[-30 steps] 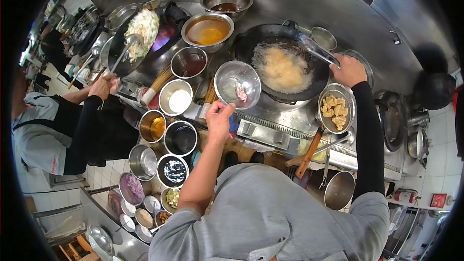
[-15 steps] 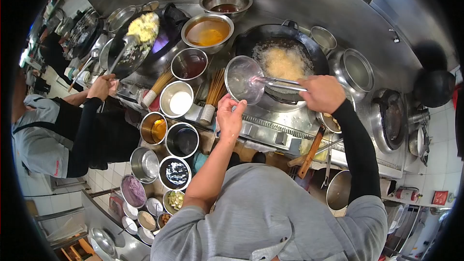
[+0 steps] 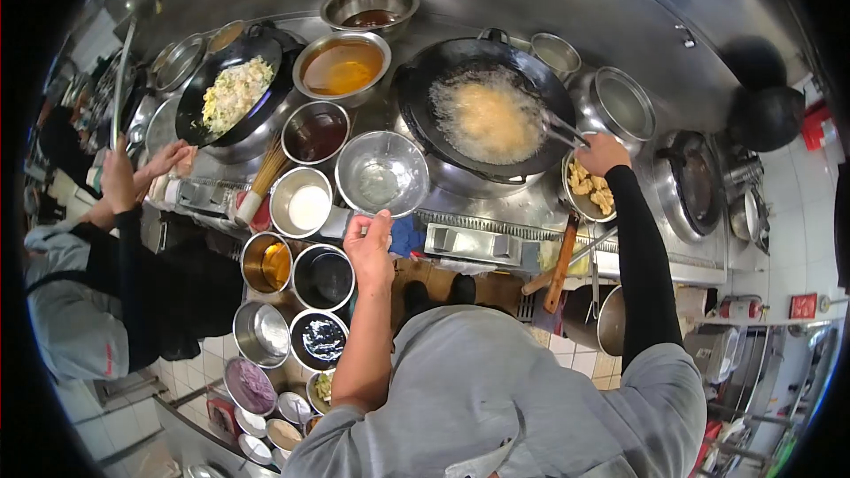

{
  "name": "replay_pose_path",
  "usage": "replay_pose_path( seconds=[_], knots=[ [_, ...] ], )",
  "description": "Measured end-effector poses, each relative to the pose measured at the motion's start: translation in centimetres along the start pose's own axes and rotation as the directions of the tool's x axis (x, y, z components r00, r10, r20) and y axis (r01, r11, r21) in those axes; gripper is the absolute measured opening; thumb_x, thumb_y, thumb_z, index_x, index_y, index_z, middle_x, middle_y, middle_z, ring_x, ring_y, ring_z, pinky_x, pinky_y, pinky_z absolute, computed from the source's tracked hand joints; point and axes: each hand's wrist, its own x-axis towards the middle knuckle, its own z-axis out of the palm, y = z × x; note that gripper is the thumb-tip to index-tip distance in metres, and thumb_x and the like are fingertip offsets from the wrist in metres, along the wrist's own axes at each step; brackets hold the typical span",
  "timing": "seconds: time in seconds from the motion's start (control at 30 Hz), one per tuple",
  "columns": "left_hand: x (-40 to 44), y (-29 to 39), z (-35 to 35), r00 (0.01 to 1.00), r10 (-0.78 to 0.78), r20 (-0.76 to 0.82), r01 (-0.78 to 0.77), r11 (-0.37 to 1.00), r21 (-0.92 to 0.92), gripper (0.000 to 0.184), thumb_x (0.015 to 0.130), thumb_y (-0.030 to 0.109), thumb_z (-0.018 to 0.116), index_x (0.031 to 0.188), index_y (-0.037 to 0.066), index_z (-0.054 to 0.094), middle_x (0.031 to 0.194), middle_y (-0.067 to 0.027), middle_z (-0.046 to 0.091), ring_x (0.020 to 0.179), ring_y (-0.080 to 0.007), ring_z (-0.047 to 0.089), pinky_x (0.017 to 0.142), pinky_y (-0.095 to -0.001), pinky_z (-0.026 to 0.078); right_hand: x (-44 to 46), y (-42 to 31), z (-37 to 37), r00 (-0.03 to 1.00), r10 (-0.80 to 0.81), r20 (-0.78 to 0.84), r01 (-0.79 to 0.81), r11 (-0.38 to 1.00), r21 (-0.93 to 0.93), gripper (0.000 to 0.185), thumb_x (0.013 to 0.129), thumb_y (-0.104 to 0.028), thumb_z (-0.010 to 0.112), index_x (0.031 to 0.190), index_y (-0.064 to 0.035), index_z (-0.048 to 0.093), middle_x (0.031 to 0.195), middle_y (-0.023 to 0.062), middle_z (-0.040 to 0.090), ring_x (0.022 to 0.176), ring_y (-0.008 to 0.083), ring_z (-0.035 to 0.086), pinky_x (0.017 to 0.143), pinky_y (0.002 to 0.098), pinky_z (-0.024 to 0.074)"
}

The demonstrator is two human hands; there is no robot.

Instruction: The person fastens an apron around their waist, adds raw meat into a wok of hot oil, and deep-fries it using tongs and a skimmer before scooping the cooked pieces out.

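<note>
My left hand (image 3: 369, 243) pinches the near rim of a shiny mixing bowl (image 3: 381, 173), held level with a little clear wet residue inside. My right hand (image 3: 604, 156) is closed around metal tongs (image 3: 565, 131), whose tips reach into the right side of a black wok (image 3: 414, 111). Pale golden food (image 3: 482, 115) bubbles in foaming oil there; single pieces cannot be made out. Just below my right hand, a round container of golden fried pieces (image 3: 588, 190) sits beside the wok.
At left a co-worker (image 3: 80, 274) raises a long ladle (image 3: 127, 71) beside a wok of egg and rice (image 3: 237, 93). A bowl of amber liquid (image 3: 341, 68) stands between the woks. Several ingredient pots, including dark sauce (image 3: 320, 339), line my left. A wooden handle (image 3: 561, 270) juts toward me.
My left hand has brought the bowl left, away from the wok. The tongs have moved from the bowl into the oil. The co-worker's ladle has lifted out of the other wok.
</note>
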Motion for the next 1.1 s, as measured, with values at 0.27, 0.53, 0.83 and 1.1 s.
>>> replay_pose_path(
  seconds=[0.27,0.53,0.83,1.1],
  knots=[
    [0.0,1.1,0.7,0.985,-0.130,0.114,0.130,0.992,0.006,0.024,0.088,0.001,0.071,0.077,0.011,0.052,0.082,-0.0019,0.063,0.076,-0.0134,0.061,0.079,-0.0310,0.054,-7.4,-1.1,-0.4,0.901,0.281,-0.330,-0.143,0.911,0.386,0.052,0.090,-0.043,0.062,0.128,-0.0085,0.066,0.096,0.0236,0.071,0.085,0.0400,0.069,0.078,0.0475,0.0536],
    [-3.7,-0.9,5.4,0.864,-0.226,0.450,0.200,0.974,0.105,0.020,0.089,0.002,0.070,0.083,0.010,0.054,0.091,-0.0036,0.064,0.083,-0.0140,0.062,0.078,-0.0332,0.052,-28.8,0.5,4.5,0.735,0.671,0.098,-0.125,-0.008,0.992,0.048,0.099,-0.027,0.062,0.139,-0.0004,0.056,0.083,-0.0006,0.065,0.056,0.0029,0.049,0.048,0.0213,0.0406],
    [-19.7,-8.8,11.8,0.314,-0.587,0.746,0.140,0.806,0.575,0.013,0.096,0.011,0.065,0.092,0.006,0.054,0.100,-0.0079,0.065,0.093,-0.0175,0.063,0.080,-0.0312,0.053,-58.0,3.2,7.9,0.192,0.976,-0.101,0.094,0.084,0.992,0.045,0.102,-0.025,0.058,0.140,-0.0014,0.054,0.083,0.0009,0.063,0.059,0.0051,0.051,0.052,0.0237,0.0439],
    [-47.5,-22.9,6.8,-0.286,-0.810,0.512,-0.048,0.546,0.836,0.019,0.095,0.009,0.065,0.081,0.009,0.052,0.085,-0.0009,0.057,0.082,-0.0117,0.055,0.079,-0.0326,0.050,-84.8,-1.6,9.3,-0.232,0.970,0.074,0.236,-0.017,0.972,0.045,0.100,-0.026,0.059,0.134,0.0031,0.057,0.085,0.0015,0.064,0.077,0.0076,0.059,0.065,0.0246,0.0499]
  ],
)
